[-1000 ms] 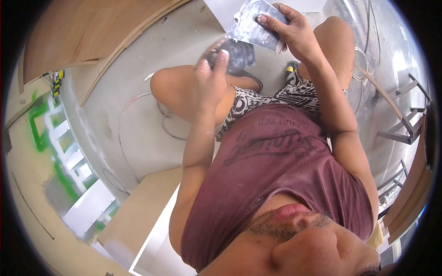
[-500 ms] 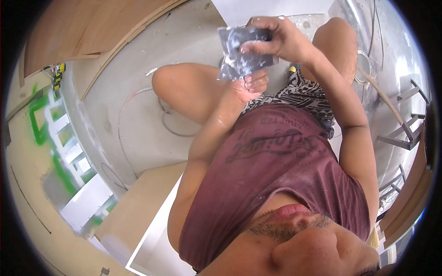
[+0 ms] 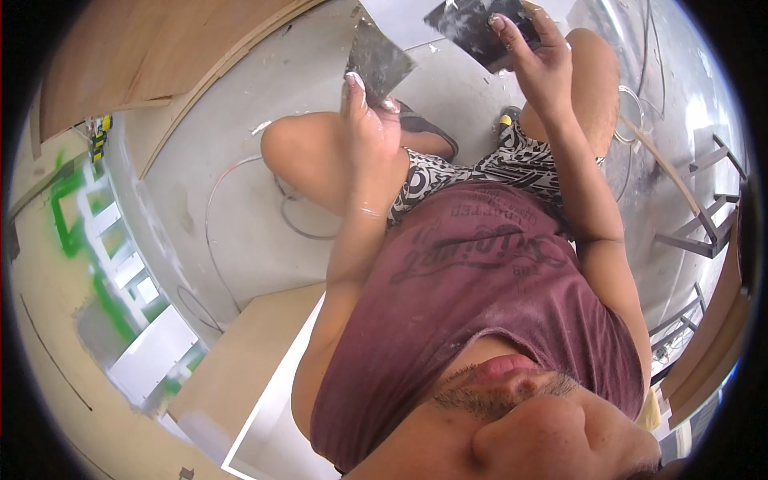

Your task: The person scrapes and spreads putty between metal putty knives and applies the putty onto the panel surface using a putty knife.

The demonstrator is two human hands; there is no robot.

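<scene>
Over the grey floor (image 3: 188,188), your left hand (image 3: 372,128) pinches a smeared plate (image 3: 376,60). Your right hand (image 3: 548,72) pinches a second plate (image 3: 470,32), near but apart.

Wooden panel (image 3: 152,60) upper left; dark metal frame (image 3: 708,245) right; cable (image 3: 240,164) on grey floor (image 3: 256,256).

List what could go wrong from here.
The left hand has white smears on its fingers, so the left plate might slip. White specks on the right plate, held in the right hand, could fall onto the floor. The thin hose curving beside the left knee could cause a trip.
</scene>
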